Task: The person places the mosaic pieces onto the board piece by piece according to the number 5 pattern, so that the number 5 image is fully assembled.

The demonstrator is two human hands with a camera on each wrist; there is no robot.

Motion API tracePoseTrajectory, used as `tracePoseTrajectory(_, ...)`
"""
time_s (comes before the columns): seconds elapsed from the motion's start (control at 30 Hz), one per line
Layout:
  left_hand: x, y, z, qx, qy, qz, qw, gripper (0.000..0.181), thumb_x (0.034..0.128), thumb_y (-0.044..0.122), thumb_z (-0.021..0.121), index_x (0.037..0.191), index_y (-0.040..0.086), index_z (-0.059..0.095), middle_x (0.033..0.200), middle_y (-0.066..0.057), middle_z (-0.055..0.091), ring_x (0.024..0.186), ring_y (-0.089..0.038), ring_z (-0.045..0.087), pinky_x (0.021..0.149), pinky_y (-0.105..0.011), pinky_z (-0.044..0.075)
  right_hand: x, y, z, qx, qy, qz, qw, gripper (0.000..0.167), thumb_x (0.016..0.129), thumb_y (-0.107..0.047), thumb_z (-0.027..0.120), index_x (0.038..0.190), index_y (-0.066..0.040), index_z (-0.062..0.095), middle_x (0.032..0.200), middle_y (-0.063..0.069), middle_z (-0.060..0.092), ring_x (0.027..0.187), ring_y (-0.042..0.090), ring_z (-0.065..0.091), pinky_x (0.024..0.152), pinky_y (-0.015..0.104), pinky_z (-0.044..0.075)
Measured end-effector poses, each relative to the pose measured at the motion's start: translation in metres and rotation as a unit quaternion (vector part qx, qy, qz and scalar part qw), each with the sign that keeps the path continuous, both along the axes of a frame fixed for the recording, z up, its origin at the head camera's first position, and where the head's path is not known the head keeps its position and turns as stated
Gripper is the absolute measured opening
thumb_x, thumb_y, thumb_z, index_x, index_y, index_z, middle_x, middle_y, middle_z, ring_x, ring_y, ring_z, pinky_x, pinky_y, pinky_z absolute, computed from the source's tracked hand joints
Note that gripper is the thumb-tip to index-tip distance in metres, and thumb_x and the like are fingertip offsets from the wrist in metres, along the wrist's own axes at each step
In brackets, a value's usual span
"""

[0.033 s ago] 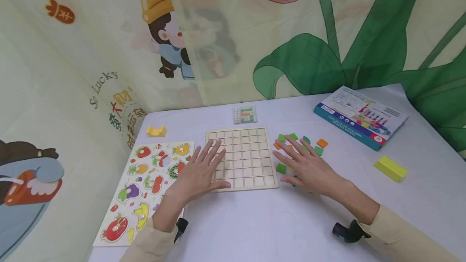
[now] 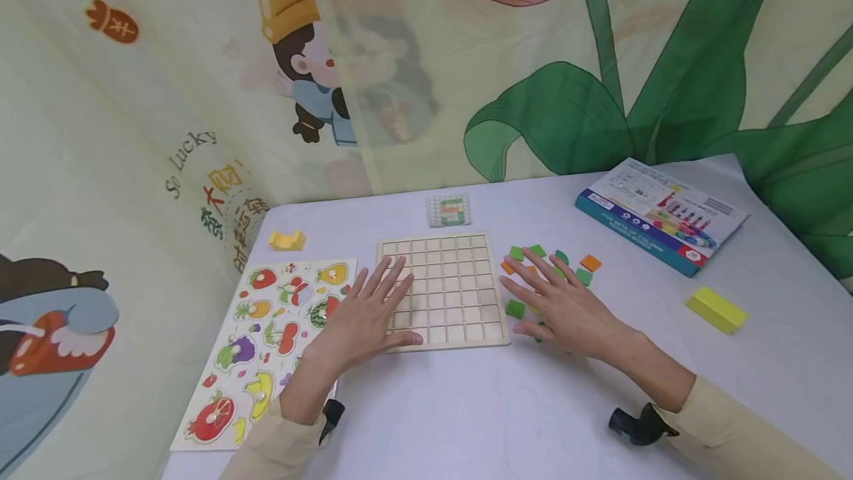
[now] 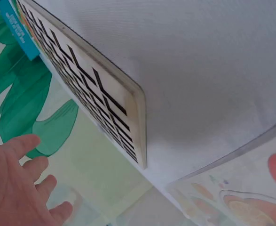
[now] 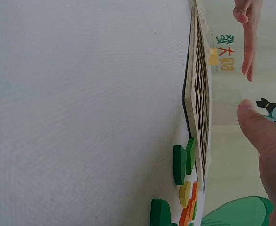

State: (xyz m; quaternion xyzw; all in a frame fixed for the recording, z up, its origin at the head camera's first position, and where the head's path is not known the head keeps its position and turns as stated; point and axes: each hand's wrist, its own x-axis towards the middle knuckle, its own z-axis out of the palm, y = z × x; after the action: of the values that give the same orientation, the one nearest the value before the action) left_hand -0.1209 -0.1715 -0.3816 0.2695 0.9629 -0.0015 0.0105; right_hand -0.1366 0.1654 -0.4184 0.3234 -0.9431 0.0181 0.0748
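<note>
Pale wood makes up the gridded board (image 2: 453,295), which lies flat on the table (image 2: 433,421) between the two hands. It looks nearly square, so no long axis stands out. Taken from its middle in the head view, the left hand (image 2: 363,317) is between eight and nine o'clock, fingertips over the board's left side and pointing to one o'clock. The right hand (image 2: 569,313) is at three o'clock, just off the board, its fingers pointing to ten or eleven. Loose green, orange and yellow blocks (image 2: 590,263) are scattered from two to nearly four o'clock, some partly hidden by that right hand, much the nearer of the two. Both hands are spread and grasp nothing; the wrist views show them raised apart from the board. Towards twelve o'clock lies a small patterned card (image 2: 449,210).
</note>
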Motion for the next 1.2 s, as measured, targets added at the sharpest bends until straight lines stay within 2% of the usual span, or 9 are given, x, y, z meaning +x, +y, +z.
tracePoseTrajectory(0.13, -0.002, -0.002, -0.002, 0.004, -0.015, -0.001, 0.9999, 0.092, 0.0853, 0.067, 0.053, 0.153, 0.010, 0.028, 0.164, -0.009, 0.011, 0.152, -0.031, 0.008, 0.122, -0.052, 0.013, 0.000, 0.002, -0.003, -0.009, 0.001, 0.001, 1.0000, 0.079, 0.085, -0.060, 0.062, 0.150, -0.023, 0.037, 0.163, 0.004, 0.019, 0.150, 0.033, 0.011, 0.117, 0.059, 0.015)
tracePoseTrajectory(0.33, -0.010, -0.010, -0.006, 0.002, -0.077, 0.030, 0.9966, 0.094, 0.0862, 0.065, 0.055, 0.155, 0.009, 0.023, 0.165, -0.009, 0.007, 0.152, -0.032, 0.006, 0.121, -0.053, 0.014, -0.002, 0.010, -0.003, -0.027, 0.000, -0.005, 0.9996, 0.078, 0.084, -0.053, 0.067, 0.149, -0.018, 0.040, 0.161, 0.007, 0.025, 0.149, 0.033, 0.015, 0.116, 0.058, 0.019)
tracePoseTrajectory(0.57, -0.026, -0.019, -0.005, 0.001, -0.170, 0.064, 0.9834, 0.095, 0.0858, 0.058, 0.063, 0.155, 0.007, 0.021, 0.164, -0.013, 0.012, 0.150, -0.036, 0.012, 0.120, -0.054, 0.018, -0.015, 0.023, 0.004, -0.072, -0.076, -0.059, 0.9928, 0.060, 0.086, -0.036, 0.072, 0.139, -0.015, 0.054, 0.155, 0.011, 0.036, 0.146, 0.036, 0.021, 0.114, 0.062, 0.021)
tracePoseTrajectory(0.7, -0.032, -0.022, -0.005, -0.001, -0.212, 0.082, 0.9737, 0.098, 0.0838, 0.053, 0.068, 0.154, 0.004, 0.021, 0.163, -0.016, 0.013, 0.149, -0.038, 0.013, 0.119, -0.054, 0.020, -0.030, 0.030, 0.003, -0.096, -0.095, -0.080, 0.9876, 0.057, 0.086, -0.031, 0.073, 0.136, -0.010, 0.057, 0.150, 0.014, 0.042, 0.142, 0.039, 0.029, 0.112, 0.063, 0.026)
tracePoseTrajectory(0.83, -0.034, -0.024, -0.005, -0.011, -0.230, 0.100, 0.9680, 0.104, 0.0811, 0.050, 0.073, 0.153, -0.002, 0.019, 0.162, -0.020, 0.012, 0.149, -0.041, 0.013, 0.119, -0.053, 0.021, -0.047, 0.035, -0.001, -0.119, -0.136, -0.105, 0.9780, 0.054, 0.087, -0.028, 0.072, 0.135, -0.009, 0.057, 0.150, 0.015, 0.042, 0.141, 0.040, 0.031, 0.112, 0.063, 0.027)
tracePoseTrajectory(0.97, -0.035, -0.026, -0.008, -0.009, -0.239, 0.106, 0.9653, 0.108, 0.0786, 0.046, 0.077, 0.152, -0.007, 0.017, 0.160, -0.026, 0.011, 0.148, -0.044, 0.013, 0.118, -0.054, 0.022, -0.066, 0.039, -0.006, -0.126, -0.167, -0.121, 0.9703, 0.051, 0.089, -0.026, 0.070, 0.135, -0.009, 0.057, 0.150, 0.017, 0.042, 0.140, 0.041, 0.031, 0.112, 0.064, 0.025)
tracePoseTrajectory(1.2, -0.034, -0.029, -0.011, -0.004, -0.243, 0.110, 0.9637, 0.110, 0.0785, 0.046, 0.077, 0.153, -0.005, 0.014, 0.162, -0.023, 0.008, 0.149, -0.042, 0.012, 0.119, -0.053, 0.022, -0.100, 0.039, -0.016, -0.129, -0.189, -0.140, 0.9634, 0.051, 0.090, -0.027, 0.068, 0.136, -0.007, 0.056, 0.148, 0.020, 0.042, 0.139, 0.043, 0.031, 0.111, 0.065, 0.026)
